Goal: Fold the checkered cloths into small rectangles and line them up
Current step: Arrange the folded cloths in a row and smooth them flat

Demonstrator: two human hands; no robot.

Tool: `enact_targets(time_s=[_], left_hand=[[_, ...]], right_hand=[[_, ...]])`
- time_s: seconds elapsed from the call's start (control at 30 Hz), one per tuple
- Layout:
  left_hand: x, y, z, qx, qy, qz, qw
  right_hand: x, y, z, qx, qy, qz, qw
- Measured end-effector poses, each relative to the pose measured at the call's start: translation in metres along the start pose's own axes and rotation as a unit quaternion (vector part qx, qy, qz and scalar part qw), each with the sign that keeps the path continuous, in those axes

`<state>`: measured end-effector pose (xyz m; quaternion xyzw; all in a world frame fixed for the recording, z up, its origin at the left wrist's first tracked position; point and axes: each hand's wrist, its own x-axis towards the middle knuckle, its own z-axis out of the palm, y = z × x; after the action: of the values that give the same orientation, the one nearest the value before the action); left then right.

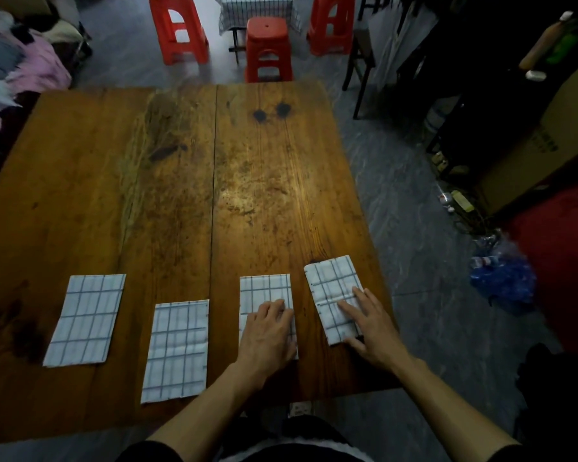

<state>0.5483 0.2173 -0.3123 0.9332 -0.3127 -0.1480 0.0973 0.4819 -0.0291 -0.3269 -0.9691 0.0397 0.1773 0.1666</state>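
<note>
a head-worn camera looks down on a worn wooden table [181, 181] where four folded checkered cloths lie in a row along the near edge, each a small white rectangle with dark grid lines. taking the table's middle as the clock centre, the leftmost cloth [85, 320] lies at about 8 o'clock, its long sides slanting slightly. the second cloth [177, 350] sits at about 7 o'clock, nearer the person than the others, apart from its neighbours. the third cloth [264, 291] lies at about 5 o'clock, and the fourth cloth [331, 288] at about 4 o'clock, close to the table's right edge and tilted with its far end leaning left.

the person's left hand [269, 335] rests palm down on the near half of the third cloth, fingers held together and bent a little at the knuckles, pressing it flat. the right hand [369, 328] lies on the near right part of the fourth cloth, fingers straight and slightly spread, pressing the fabric down. both bare forearms reach in from 6 o'clock.

beyond the table, at 12 o'clock, three red plastic stools [268, 48] stand on a grey floor by a smaller table draped in checkered fabric [257, 11]. a heap of pink and grey clothing [20, 61] lies at 10 o'clock, and a crumpled blue plastic bag [501, 278] sits on the floor at 3 o'clock.
</note>
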Motion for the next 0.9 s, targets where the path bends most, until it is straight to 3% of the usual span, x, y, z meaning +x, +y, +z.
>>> enact_targets(time_s=[0.57, 0.77, 0.9], left_hand=[[-0.020, -0.018, 0.013, 0.025, 0.005, 0.020, 0.999], [-0.024, -0.027, 0.007, 0.022, 0.027, -0.008, 0.999], [-0.031, -0.038, 0.003, 0.020, 0.027, -0.006, 0.999]], right_hand=[[0.021, -0.031, 0.003, 0.018, 0.038, 0.058, 0.997], [0.013, -0.058, 0.003, 0.033, 0.075, 0.004, 0.997], [0.007, -0.096, 0.013, 0.034, 0.054, -0.068, 0.996]])
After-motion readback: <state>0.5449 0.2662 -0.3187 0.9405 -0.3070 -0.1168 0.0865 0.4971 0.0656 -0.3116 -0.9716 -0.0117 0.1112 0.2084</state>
